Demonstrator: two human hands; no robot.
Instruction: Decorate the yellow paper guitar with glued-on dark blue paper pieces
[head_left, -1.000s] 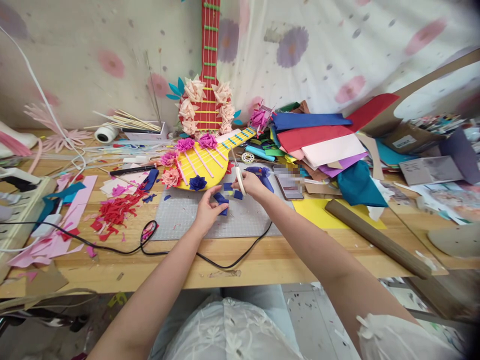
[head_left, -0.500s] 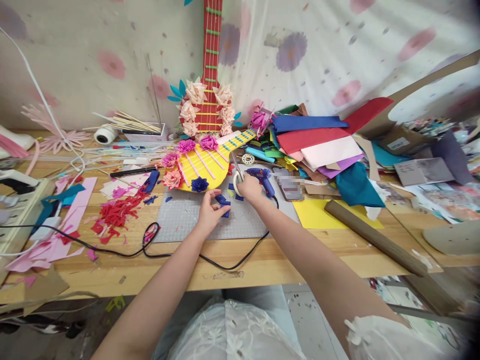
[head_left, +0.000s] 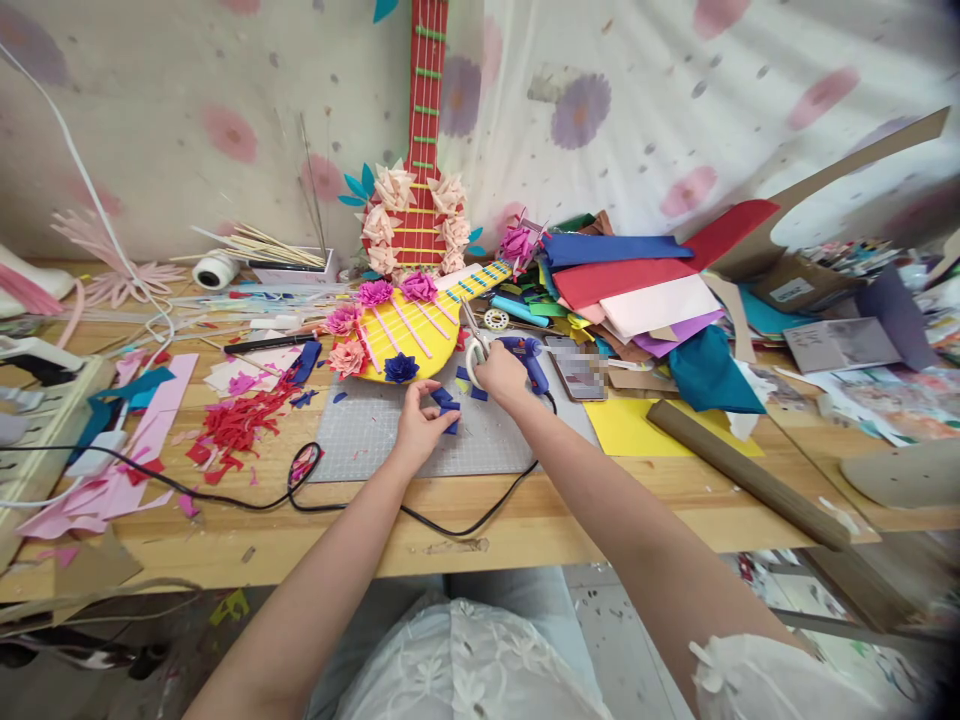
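Observation:
My left hand point(head_left: 417, 425) pinches a small dark blue paper piece point(head_left: 445, 403) over the grey cutting mat point(head_left: 360, 440). My right hand point(head_left: 501, 372) is closed on white-handled scissors point(head_left: 474, 345), blades pointing away towards the yellow paper guitar point(head_left: 405, 335). That guitar carries pink and magenta paper flowers and one blue flower point(head_left: 400, 367). Blue paper scraps point(head_left: 478, 393) lie on the mat between my hands. A blue glue gun point(head_left: 527, 356) rests just right of my right hand.
A red paper guitar point(head_left: 420, 150) leans on the flowered cloth wall. Coloured paper sheets point(head_left: 637, 285) pile at the right, with a phone point(head_left: 577, 372), yellow sheet point(head_left: 637, 425) and brown cardboard tube point(head_left: 742, 470). Red shreds point(head_left: 236, 420), pink paper and a black cable point(head_left: 300, 500) lie left.
My right hand has moved the scissors away from the blue piece, back towards the yellow guitar and glue gun. My left hand keeps the blue piece in nearly the same spot.

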